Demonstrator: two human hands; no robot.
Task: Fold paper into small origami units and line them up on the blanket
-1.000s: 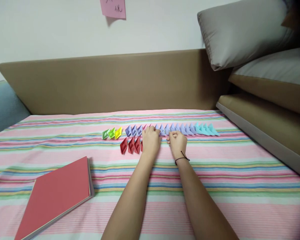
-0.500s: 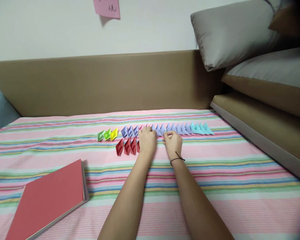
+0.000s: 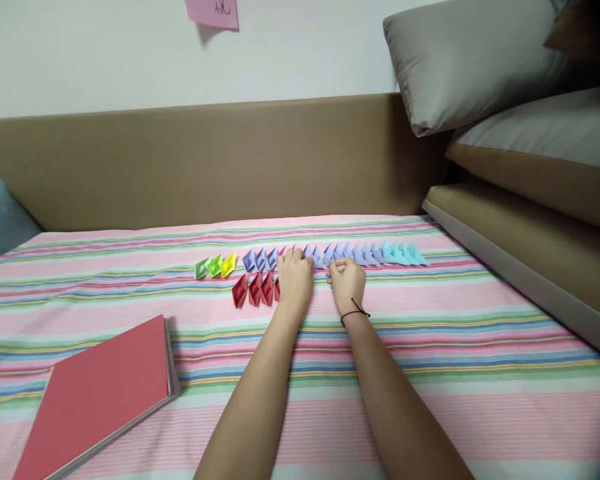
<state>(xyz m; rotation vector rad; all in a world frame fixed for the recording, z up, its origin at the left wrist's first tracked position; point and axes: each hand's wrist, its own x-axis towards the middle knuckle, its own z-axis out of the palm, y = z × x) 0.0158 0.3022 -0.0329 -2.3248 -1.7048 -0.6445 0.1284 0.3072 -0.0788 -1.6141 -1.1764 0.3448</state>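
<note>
Small folded paper boats stand in a long row across the striped sheet. My left hand (image 3: 295, 273) reaches over the row, fingers bent down by the lavender boats (image 3: 317, 257). Its fingertips are hidden, and it covers pink boats (image 3: 282, 251) and part of the red boats (image 3: 255, 290) in front. Just right of it, my right hand (image 3: 347, 277) is closed in a pinch at the low front of a lavender paper boat (image 3: 329, 254). Turquoise boats (image 3: 404, 253) end the row on the right; blue-violet boats (image 3: 261, 260) stand left of my left hand.
Green boats (image 3: 215, 266) and a yellow boat (image 3: 229, 265) sit at the left end. A red-covered book (image 3: 100, 393) lies at the front left. A brown padded board (image 3: 205, 167) runs behind the sheet; grey cushions (image 3: 460, 63) are stacked at the right.
A lavender boat at my right hand has shifted right against its neighbours, leaving a gap on its left. Both hands stay nearly in place; the view has tilted slightly.
</note>
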